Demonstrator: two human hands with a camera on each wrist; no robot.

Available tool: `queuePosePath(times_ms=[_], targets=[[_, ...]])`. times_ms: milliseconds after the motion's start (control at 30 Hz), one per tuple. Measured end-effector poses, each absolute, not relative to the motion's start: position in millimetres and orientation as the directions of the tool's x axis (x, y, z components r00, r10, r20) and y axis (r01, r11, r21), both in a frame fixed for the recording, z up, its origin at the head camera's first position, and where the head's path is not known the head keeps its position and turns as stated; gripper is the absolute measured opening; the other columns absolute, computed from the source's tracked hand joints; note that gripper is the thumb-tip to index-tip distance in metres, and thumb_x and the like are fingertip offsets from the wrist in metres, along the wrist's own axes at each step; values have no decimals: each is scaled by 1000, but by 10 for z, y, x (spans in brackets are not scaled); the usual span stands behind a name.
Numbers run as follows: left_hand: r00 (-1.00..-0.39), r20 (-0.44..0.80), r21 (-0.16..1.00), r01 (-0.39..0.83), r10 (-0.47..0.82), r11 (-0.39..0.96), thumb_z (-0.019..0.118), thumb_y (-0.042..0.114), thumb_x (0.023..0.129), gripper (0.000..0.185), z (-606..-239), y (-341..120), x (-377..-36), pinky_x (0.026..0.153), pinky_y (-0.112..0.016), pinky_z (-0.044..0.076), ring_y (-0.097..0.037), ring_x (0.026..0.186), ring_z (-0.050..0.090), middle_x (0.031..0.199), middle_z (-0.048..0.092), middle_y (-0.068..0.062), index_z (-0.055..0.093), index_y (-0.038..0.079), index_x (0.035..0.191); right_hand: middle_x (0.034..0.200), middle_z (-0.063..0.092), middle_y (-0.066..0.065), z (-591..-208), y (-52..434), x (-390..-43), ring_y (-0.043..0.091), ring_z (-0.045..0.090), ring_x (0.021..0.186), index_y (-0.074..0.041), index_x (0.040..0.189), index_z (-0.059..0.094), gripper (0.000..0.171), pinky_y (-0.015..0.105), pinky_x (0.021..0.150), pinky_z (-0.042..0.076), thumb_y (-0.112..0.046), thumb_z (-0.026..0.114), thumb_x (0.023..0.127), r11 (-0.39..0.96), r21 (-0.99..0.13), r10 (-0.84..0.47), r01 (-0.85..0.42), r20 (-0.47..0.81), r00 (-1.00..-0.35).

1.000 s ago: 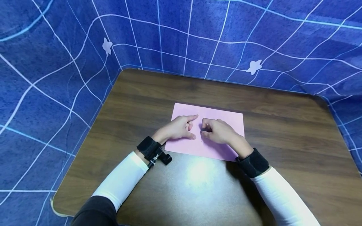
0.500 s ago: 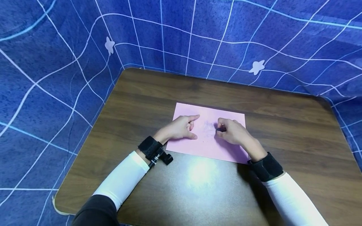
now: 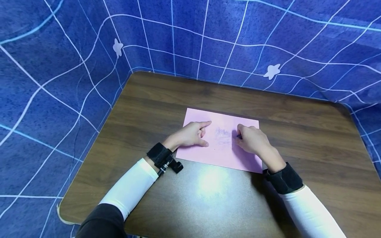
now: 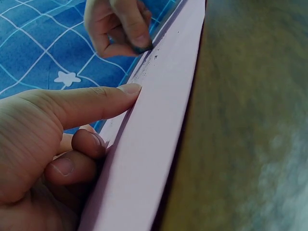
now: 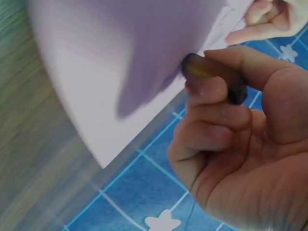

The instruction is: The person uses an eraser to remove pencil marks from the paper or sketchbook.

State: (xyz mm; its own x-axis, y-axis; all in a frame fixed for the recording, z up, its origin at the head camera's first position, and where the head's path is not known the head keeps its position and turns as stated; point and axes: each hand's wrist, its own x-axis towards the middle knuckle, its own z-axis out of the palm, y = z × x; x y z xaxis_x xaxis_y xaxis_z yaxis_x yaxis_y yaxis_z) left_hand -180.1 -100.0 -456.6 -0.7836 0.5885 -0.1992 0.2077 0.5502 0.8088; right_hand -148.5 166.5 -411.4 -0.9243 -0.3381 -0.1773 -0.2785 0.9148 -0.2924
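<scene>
A pink sheet of paper [image 3: 218, 155] lies on the wooden table, with faint dark scribbles [image 3: 222, 132] near its middle. On its left part rests my left hand [image 3: 191, 134], index finger and thumb spread apart, other fingers curled under. My right hand [image 3: 253, 138] is over the paper's right side and pinches a short dark stub [image 5: 211, 70] between thumb and fingers. The frames do not show what kind of thing the stub is. In the left wrist view the stub [image 4: 143, 49] is right at the paper, near small dark specks [image 4: 155, 57].
The brown table [image 3: 178, 89] has rounded corners. A blue cloth [image 3: 178, 39] with white lines and star shapes hangs behind it and along its left side. A black strap with a camera mount [image 3: 165, 158] sits on the left wrist.
My right hand has moved to the right across the paper with the stub, uncovering the scribbles near the middle. My left hand has stayed in place on the sheet; the head view has shifted slightly.
</scene>
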Motion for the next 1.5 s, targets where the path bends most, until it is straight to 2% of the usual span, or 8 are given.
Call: queuePosePath(times_ms=[167, 333, 433, 700, 933, 1100, 1267, 1500], targets=[[-775, -185, 825, 212, 605, 524, 87, 16, 80, 95, -4578, -984, -1817, 77, -25, 42, -7, 62, 41, 81, 52, 3, 35, 9, 160, 78, 68, 2, -4151, 1396, -1447, 21, 64, 74, -11, 100, 61, 14, 42, 69, 51, -18, 71, 94, 801, -397, -515, -448, -73, -854], [-767, -175, 828, 225, 617, 514, 86, 14, 80, 95, -4588, -968, -1826, 78, -23, 43, -7, 60, 41, 80, 52, 3, 34, 8, 160, 68, 54, -5, -4182, 1160, -1453, 15, 51, 64, -14, 98, 61, 11, 31, 58, 40, -17, 70, 93, 743, -440, -601, -504, -105, -793], [-776, -174, 814, 234, 606, 532, 87, 15, 79, 95, -4601, -981, -1826, 80, -23, 43, -7, 60, 41, 79, 52, 5, 35, 9, 159, 65, 51, -5, -4182, 1121, -1466, 16, 50, 64, -18, 95, 61, 11, 30, 56, 36, -20, 71, 92, 774, -448, -563, -448, -163, -810], [-780, -166, 819, 232, 603, 526, 87, 18, 79, 94, -4633, -1000, -1813, 77, -24, 42, -7, 60, 41, 79, 51, 5, 37, 9, 159, 69, 58, -4, -4188, 1193, -1522, 19, 54, 71, -21, 93, 62, 13, 33, 62, 38, -24, 74, 89, 819, -460, -493, -344, -255, -832], [-787, -177, 813, 222, 591, 539, 88, 19, 79, 95, -4630, -1003, -1811, 76, -24, 42, -8, 61, 42, 79, 52, 5, 37, 10, 159, 83, 67, 2, -4222, 1519, -1507, 23, 59, 81, -19, 91, 62, 13, 35, 68, 42, -20, 74, 86, 837, -470, -424, -280, -235, -874], [-792, -182, 812, 213, 583, 544, 88, 19, 79, 95, -4613, -1002, -1811, 75, -24, 41, -9, 61, 39, 79, 51, 4, 37, 11, 159, 82, 64, 4, -4219, 1807, -1489, 24, 57, 81, -16, 89, 62, 12, 34, 70, 40, -15, 73, 87, 837, -497, -372, -229, -211, -904], [-790, -183, 815, 210, 585, 540, 88, 18, 79, 95, -4604, -997, -1806, 77, -24, 42, -9, 62, 40, 79, 51, 4, 37, 10, 159, 77, 61, 1, -4206, 1890, -1461, 22, 56, 78, -14, 90, 62, 11, 34, 69, 39, -14, 72, 89, 841, -487, -368, -233, -200, -908], [-780, -191, 811, 216, 596, 543, 90, 19, 77, 97, -4596, -989, -1809, 75, -26, 41, -9, 61, 39, 80, 51, 3, 38, 12, 159, 81, 66, 3, -4138, 1797, -1440, 20, 57, 74, -10, 99, 65, 11, 34, 66, 43, -16, 71, 92, 851, -432, -405, -297, -182, -896]])
